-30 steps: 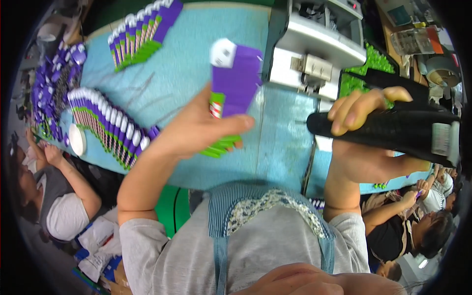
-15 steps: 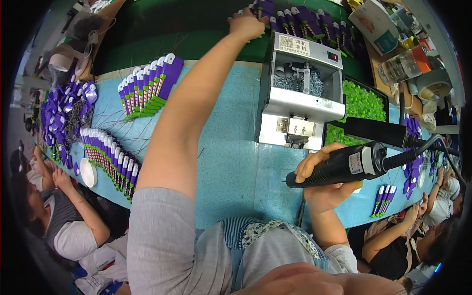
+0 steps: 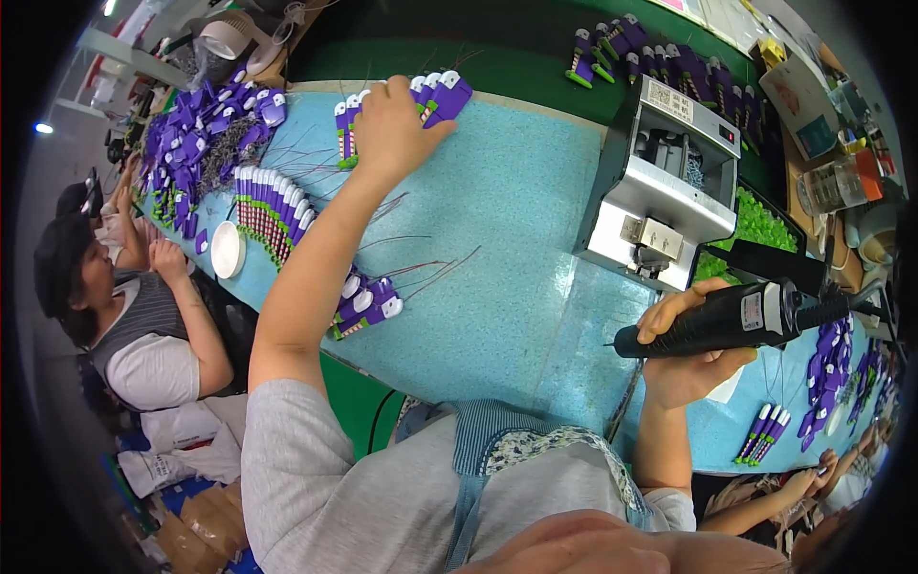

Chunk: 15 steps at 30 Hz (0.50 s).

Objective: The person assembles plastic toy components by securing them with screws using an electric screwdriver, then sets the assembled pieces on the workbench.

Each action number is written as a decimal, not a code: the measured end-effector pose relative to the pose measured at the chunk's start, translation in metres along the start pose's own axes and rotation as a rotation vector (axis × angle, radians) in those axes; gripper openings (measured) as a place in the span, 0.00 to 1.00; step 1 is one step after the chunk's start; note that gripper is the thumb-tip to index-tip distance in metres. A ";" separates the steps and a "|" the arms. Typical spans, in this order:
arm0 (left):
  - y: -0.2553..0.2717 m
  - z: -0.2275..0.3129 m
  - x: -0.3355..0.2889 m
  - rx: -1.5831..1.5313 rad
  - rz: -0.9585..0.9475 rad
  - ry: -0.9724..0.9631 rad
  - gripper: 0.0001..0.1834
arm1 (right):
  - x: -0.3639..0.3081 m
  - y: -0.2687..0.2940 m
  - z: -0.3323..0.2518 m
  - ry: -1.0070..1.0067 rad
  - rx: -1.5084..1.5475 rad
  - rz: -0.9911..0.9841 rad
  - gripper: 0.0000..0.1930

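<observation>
My left hand point(image 3: 390, 132) is over a row of purple, white and green plastic pieces point(image 3: 448, 96) at the far left of the table. Its thumb is spread away from the fingers, whose tips are partly hidden among the pieces. In my right hand point(image 3: 684, 373) is a black corded electric screwdriver point(image 3: 736, 318), held level with its thin bit pointing left. Behind the screwdriver stands a silver and black screw feeder point(image 3: 612, 239) with loose screws in its top. More purple pieces point(image 3: 368, 301) with thin wires lie nearer me, beside my left forearm.
A long fanned row of pieces point(image 3: 273, 206), a white bowl point(image 3: 228, 251) and a purple heap point(image 3: 196, 129) are at left. A tray of green parts point(image 3: 765, 225) sits right of the feeder. Pieces lie on the green surface point(image 3: 535, 67) beyond. Co-workers sit on both sides.
My left hand has come back from the purple pieces on the far green surface to the row at the left. The view has swung left. My right hand keeps hold of the screwdriver.
</observation>
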<state>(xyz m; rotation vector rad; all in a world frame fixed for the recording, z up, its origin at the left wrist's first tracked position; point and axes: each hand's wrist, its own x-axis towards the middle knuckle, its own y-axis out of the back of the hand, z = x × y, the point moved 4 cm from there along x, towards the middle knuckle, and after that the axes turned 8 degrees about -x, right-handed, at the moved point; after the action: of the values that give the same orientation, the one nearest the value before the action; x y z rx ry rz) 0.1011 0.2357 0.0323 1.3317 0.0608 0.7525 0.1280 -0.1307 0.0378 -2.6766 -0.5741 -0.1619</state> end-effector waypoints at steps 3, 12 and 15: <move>-0.010 -0.024 0.002 0.064 -0.165 0.250 0.40 | -0.002 -0.008 -0.003 0.019 -0.018 -0.007 0.44; -0.038 -0.007 -0.009 -0.171 -0.436 0.225 0.32 | 0.000 -0.001 -0.016 0.081 0.006 0.041 0.46; -0.011 0.034 -0.047 -0.598 -0.588 0.345 0.28 | 0.014 0.004 -0.028 0.105 0.135 0.004 0.53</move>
<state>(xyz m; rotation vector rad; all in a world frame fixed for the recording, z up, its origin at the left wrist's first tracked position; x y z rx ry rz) 0.0853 0.1817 0.0140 0.5538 0.4484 0.4315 0.1415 -0.1399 0.0650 -2.5219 -0.5272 -0.2523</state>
